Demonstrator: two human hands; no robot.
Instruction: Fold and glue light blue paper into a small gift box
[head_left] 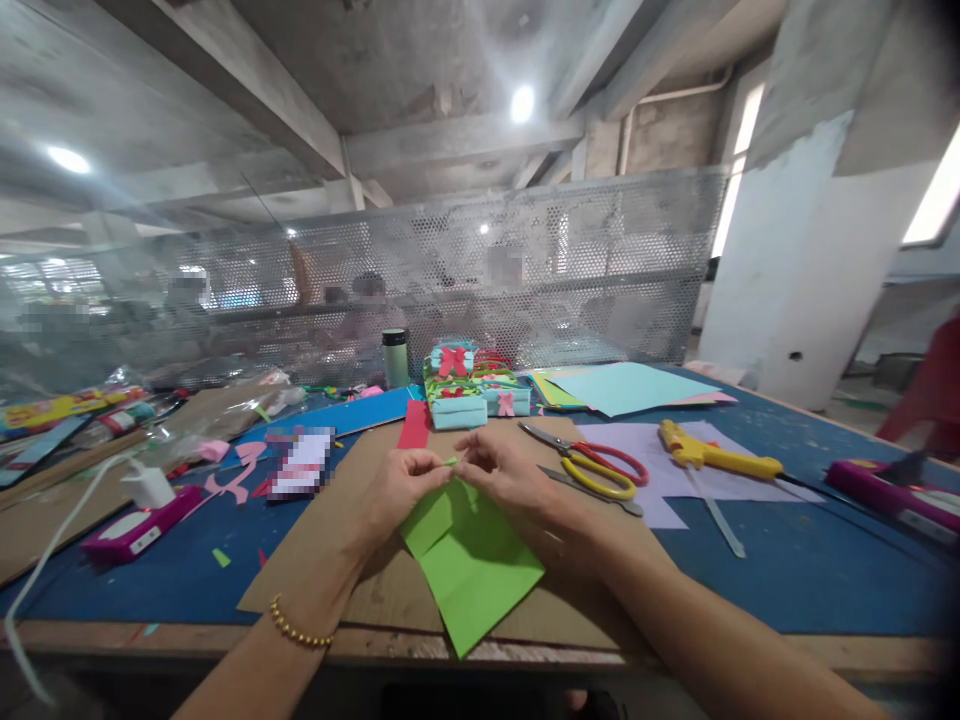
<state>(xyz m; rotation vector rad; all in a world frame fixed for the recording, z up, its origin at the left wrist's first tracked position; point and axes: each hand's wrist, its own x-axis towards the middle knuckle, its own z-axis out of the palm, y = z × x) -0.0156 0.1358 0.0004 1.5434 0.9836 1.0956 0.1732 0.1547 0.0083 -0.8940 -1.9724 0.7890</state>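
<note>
1. My left hand pinches the upper end of the green paper, thumb against finger.
2. My right hand pinches it too, just beside.
3. The creased paper hangs over the cardboard.
4. Scissors lie beyond my right wrist.

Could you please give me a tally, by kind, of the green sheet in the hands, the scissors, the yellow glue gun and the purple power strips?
Green sheet in the hands: 1
Scissors: 1 pair
Yellow glue gun: 1
Purple power strips: 2
Total: 5
</note>
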